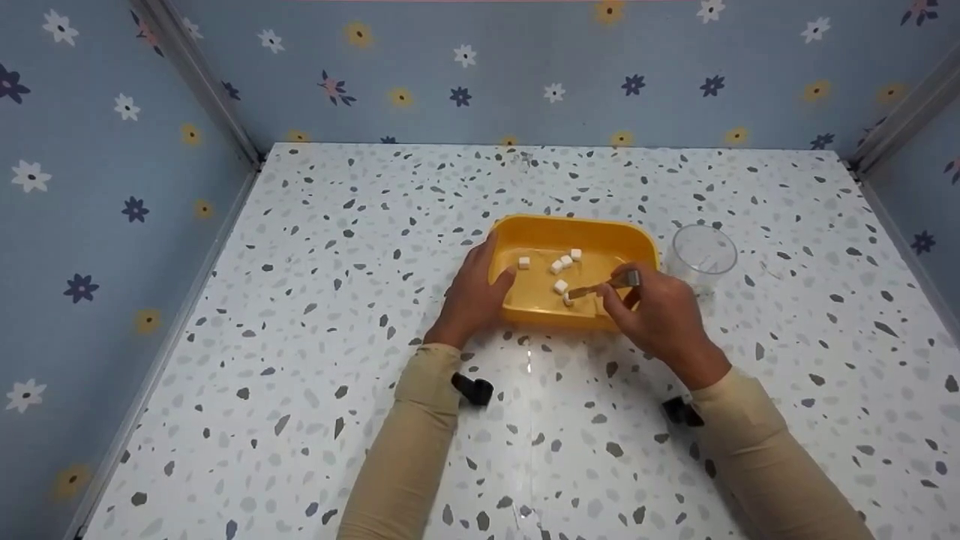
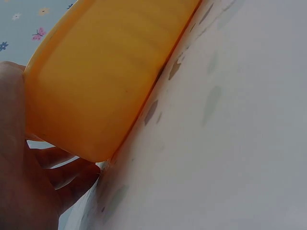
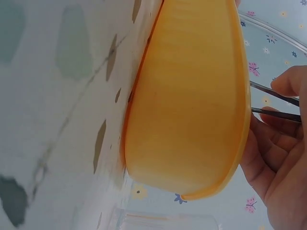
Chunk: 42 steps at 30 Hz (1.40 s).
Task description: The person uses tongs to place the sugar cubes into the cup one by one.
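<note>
A yellow plastic container (image 1: 577, 234) stands on the table with several small white cubes (image 1: 561, 286) lying loose on its floor. My left hand (image 1: 472, 296) grips its left end, thumb over the rim and fingers along the outside wall. In my right hand (image 1: 664, 315) I pinch metal tweezers (image 1: 592, 289) over the container's right part. Their tips are at a white cube (image 1: 568, 299) near the front wall; whether they clasp it I cannot tell. Two separate prongs (image 3: 276, 114) show in the right wrist view, where the container wall hides the tips.
A clear cup (image 1: 703, 251) stands just right of the container, close to my right hand. Beneath everything is a white speckled tabletop (image 1: 337, 300). Blue floral panels (image 1: 510, 75) rise at the back and both sides.
</note>
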Each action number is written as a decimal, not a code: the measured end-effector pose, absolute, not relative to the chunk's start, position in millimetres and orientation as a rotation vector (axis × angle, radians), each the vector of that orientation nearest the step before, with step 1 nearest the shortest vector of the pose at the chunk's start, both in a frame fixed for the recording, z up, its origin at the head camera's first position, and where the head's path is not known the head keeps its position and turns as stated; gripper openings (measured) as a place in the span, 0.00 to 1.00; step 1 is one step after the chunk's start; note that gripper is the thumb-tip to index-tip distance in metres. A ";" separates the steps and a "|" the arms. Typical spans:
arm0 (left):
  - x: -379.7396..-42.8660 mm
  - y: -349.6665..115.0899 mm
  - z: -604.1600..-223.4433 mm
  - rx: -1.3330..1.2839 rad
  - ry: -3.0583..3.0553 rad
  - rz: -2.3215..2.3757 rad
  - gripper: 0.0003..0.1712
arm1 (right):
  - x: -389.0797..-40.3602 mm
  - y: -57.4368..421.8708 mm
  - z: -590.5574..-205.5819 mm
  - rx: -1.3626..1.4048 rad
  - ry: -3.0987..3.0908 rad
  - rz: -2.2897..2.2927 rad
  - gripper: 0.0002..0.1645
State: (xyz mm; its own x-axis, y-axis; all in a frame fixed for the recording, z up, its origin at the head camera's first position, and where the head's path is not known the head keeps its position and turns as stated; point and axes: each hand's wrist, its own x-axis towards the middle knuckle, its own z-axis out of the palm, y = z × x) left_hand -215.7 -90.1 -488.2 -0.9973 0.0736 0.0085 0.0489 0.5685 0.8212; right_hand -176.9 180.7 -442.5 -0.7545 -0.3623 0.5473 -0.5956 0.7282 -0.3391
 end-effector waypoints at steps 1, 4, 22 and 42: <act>-215.6 -90.1 -488.2 0.110 2.759 1.446 0.41 | -177.0 180.5 -443.1 0.737 -2.478 0.701 0.14; -215.4 -90.0 -487.6 0.112 2.751 1.456 0.41 | -177.2 179.8 -444.7 0.750 -2.470 0.708 0.14; -215.5 -90.4 -488.8 0.091 2.736 1.448 0.42 | -175.6 175.5 -449.3 0.790 -2.464 0.768 0.14; -215.6 -89.2 -486.3 0.086 2.732 1.447 0.41 | -174.3 174.4 -447.7 0.747 -2.564 0.871 0.13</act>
